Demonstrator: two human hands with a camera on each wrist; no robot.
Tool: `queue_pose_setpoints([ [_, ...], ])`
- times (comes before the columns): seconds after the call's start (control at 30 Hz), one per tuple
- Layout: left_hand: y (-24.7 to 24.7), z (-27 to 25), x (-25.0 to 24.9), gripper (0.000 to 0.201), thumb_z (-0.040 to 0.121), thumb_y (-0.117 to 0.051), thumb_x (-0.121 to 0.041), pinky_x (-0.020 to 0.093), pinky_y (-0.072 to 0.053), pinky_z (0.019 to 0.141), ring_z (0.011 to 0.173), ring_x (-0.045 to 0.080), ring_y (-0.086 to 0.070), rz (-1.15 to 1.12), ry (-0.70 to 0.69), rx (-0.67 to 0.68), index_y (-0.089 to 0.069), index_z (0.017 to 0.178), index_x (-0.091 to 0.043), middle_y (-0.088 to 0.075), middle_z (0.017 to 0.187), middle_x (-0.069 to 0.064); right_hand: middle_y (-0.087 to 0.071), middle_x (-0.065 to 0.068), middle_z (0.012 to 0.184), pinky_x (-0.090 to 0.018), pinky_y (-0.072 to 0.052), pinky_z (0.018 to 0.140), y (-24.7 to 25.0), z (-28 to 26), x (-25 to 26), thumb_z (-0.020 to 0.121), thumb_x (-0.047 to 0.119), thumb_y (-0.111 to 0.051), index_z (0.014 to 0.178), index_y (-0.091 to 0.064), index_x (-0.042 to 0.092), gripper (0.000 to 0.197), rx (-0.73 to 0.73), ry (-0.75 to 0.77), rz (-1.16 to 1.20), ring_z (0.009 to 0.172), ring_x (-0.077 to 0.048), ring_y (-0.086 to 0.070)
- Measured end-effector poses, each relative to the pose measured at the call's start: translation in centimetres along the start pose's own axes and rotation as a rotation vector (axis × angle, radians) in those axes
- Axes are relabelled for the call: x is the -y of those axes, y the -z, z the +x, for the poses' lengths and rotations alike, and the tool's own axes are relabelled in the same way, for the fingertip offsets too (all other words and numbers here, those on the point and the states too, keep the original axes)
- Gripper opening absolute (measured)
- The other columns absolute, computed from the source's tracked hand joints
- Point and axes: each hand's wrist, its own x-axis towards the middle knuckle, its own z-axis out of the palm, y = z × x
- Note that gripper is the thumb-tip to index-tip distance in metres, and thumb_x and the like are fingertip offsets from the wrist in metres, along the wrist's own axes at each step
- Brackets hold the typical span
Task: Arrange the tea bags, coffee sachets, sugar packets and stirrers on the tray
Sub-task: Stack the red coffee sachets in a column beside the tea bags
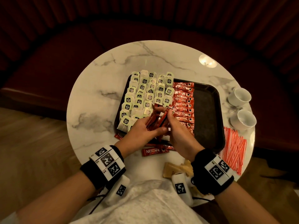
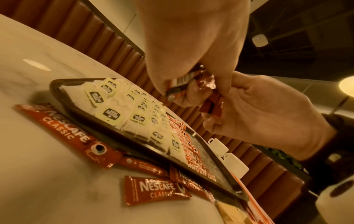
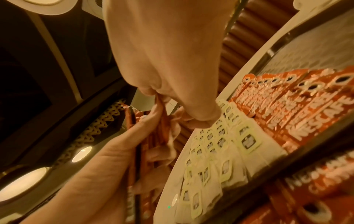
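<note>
Above the near edge of the black tray point(image 1: 208, 110), the left hand point(image 1: 142, 128) holds a bundle of red coffee sachets point(image 1: 153, 120), its fingers curled around them, and the right hand point(image 1: 179, 131) pinches one sachet at the top. On the tray, tea bags point(image 1: 145, 97) fill the left part beside a column of sachets point(image 1: 183, 104). More sachets point(image 1: 154, 151), sugar packets point(image 1: 174, 168) and stirrers point(image 1: 234, 151) lie on the table point(image 1: 100, 81).

Wearables: wrist rigs both arms, white top.

Left hand point(image 1: 142, 128) and right hand point(image 1: 179, 135) bare. Each wrist: black elastic band point(image 1: 90, 173) carrying a white block of three black-and-white square tags point(image 1: 107, 160); white camera pod point(image 1: 182, 187) with one tag underneath, thin black cable trailing.
</note>
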Motion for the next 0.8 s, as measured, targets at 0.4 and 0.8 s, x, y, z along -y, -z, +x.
queue_pose_setpoints([
  [0.4, 0.6, -0.6, -0.4, 0.016, 0.093, -0.059, -0.032, 0.022, -0.045, 0.054, 0.056, 0.013, -0.055, -0.142, 0.099, 0.088, -0.071, 0.085, -0.025, -0.061, 0.066, 0.003, -0.069, -0.003, 0.077, -0.018, -0.056, 0.056, 2.8, 0.2, 0.3, 0.079, 0.018, -0.068, 0.093, -0.062, 0.004, 0.02, -0.134, 0.215, 0.19, 0.062, -0.008, -0.064],
  [0.8, 1.0, 0.1, 0.1, 0.019, 0.086, -0.066, -0.03, 0.017, -0.032, 0.042, 0.051, 0.009, -0.038, -0.288, 0.044, -0.086, -0.066, 0.088, -0.011, -0.06, 0.06, -0.007, -0.073, -0.008, 0.09, -0.016, -0.057, 0.066, 3.9, 0.4, 0.2, 0.092, 0.008, -0.061, 0.101, -0.068, 0.0, 0.014, -0.271, 0.235, 0.229, 0.078, -0.013, -0.071],
])
